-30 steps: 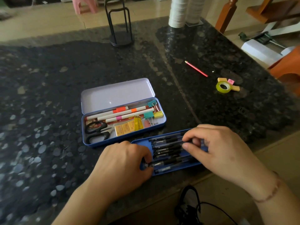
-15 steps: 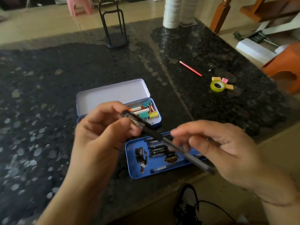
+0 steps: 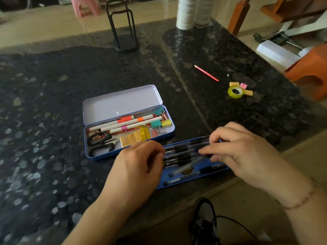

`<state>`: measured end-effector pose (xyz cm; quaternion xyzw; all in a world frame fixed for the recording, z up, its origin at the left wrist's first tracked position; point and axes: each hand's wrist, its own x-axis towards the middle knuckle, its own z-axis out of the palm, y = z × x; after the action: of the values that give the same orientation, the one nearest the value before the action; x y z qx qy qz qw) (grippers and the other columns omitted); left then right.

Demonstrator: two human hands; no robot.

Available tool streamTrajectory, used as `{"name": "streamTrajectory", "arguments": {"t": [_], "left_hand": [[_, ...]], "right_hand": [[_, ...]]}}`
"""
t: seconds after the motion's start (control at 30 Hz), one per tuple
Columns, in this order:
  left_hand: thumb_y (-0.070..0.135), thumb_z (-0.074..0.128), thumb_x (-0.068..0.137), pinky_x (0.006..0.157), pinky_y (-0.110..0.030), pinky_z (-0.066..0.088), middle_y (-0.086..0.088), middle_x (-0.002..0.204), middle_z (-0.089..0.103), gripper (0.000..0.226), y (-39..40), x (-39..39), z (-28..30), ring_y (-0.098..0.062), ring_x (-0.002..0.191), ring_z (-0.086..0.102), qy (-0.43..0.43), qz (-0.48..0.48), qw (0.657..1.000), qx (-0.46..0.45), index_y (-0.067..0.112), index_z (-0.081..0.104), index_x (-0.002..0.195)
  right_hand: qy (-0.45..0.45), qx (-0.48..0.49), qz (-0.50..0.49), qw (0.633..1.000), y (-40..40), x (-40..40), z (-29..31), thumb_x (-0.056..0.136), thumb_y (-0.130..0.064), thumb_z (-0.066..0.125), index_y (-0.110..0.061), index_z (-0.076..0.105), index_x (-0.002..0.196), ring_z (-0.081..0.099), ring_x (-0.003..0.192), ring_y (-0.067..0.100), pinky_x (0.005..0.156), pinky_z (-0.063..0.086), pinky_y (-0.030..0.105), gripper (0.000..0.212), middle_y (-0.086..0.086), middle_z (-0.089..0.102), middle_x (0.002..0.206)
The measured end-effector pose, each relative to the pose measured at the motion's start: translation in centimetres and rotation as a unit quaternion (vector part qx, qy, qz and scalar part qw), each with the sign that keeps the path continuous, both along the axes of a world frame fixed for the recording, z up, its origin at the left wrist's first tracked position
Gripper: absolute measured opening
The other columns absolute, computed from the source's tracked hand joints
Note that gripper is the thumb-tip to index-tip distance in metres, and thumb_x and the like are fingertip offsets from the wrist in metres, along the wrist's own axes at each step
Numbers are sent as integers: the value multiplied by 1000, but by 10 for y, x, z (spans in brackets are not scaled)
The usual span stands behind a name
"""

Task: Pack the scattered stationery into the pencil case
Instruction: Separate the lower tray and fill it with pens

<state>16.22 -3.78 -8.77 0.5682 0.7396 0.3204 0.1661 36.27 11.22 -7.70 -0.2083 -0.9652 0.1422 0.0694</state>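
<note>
An open blue tin pencil case [image 3: 129, 154] lies mid-table holding white markers [image 3: 113, 123], scissors [image 3: 99, 143], binder clips [image 3: 156, 123] and yellow packets. In front of it, at the table's near edge, a blue inner tray [image 3: 194, 179] carries several black pens [image 3: 178, 149]. My left hand [image 3: 138, 168] curls over the pens' left ends. My right hand [image 3: 244, 152] pinches one blurred grey-black pen [image 3: 187, 166] slanting low across the tray. A red pencil [image 3: 207, 73], a green tape roll [image 3: 235, 91] and sticky notes [image 3: 248, 93] lie loose far right.
A black wire stand [image 3: 123, 32] sits at the table's far side, with stacked white cups [image 3: 187, 13] to its right. An orange stool [image 3: 309, 71] stands past the right edge. A black cable [image 3: 208, 223] hangs below the near edge.
Both hands had lifted one pen above the tray half a second ago; they have come back down, and the pen now slants just over the tray with my left hand at the pens' ends.
</note>
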Motion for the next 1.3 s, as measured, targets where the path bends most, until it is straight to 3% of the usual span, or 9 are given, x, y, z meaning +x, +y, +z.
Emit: {"name": "streamTrajectory", "arguments": {"t": [0.23, 0.43, 0.63, 0.8, 1.13, 1.3], "left_hand": [[45, 50, 75, 49, -12, 35, 18, 59, 46, 15, -2, -1, -8, -3, 60, 53, 16, -46, 996, -73, 33, 58, 78], [62, 52, 77, 49, -12, 30, 18, 62, 48, 26, -3, 1, -10, -1, 58, 49, 126, -42, 984, -122, 36, 54, 80], [65, 51, 82, 48, -11, 27, 19, 60, 46, 29, -4, 0, -4, 4, 59, 47, 144, -65, 971, -178, 38, 59, 87], [63, 52, 83, 47, -11, 26, 18, 56, 43, 29, 0, 4, -5, 3, 55, 45, 157, -59, 968, -188, 38, 64, 89], [66, 50, 83, 51, -10, 30, 18, 60, 49, 32, 0, 4, -6, 2, 63, 51, 151, -62, 966, -199, 37, 63, 89], [66, 49, 83, 51, -11, 30, 17, 64, 49, 32, 1, 2, -7, 1, 65, 50, 161, -46, 966, -197, 37, 62, 89]], "right_hand": [[-97, -93, -54, 989, -1, -5, -7, 85, -25, 67, -36, 68, 106, 48, 102, 1, 88, 48, 34, 24, -20, 58, 100], [-78, -77, -106, 988, -3, -7, -5, 78, -31, 73, -37, 63, 89, 48, 91, 1, 76, 50, 30, 16, -19, 53, 87], [-70, -126, -139, 980, 4, 8, 1, 77, -28, 76, -37, 65, 82, 52, 79, -1, 69, 49, 26, 15, -18, 56, 83], [-56, -132, -153, 978, 5, 9, -1, 76, -23, 78, -35, 67, 79, 54, 72, 1, 65, 52, 32, 16, -16, 57, 79], [-98, -103, -122, 982, 2, 2, -6, 83, -30, 70, -37, 68, 91, 52, 83, -2, 72, 50, 29, 11, -21, 55, 89], [-97, -118, -150, 977, 1, 0, -6, 80, -29, 73, -37, 62, 85, 52, 73, 0, 67, 51, 28, 15, -16, 54, 80]]}}
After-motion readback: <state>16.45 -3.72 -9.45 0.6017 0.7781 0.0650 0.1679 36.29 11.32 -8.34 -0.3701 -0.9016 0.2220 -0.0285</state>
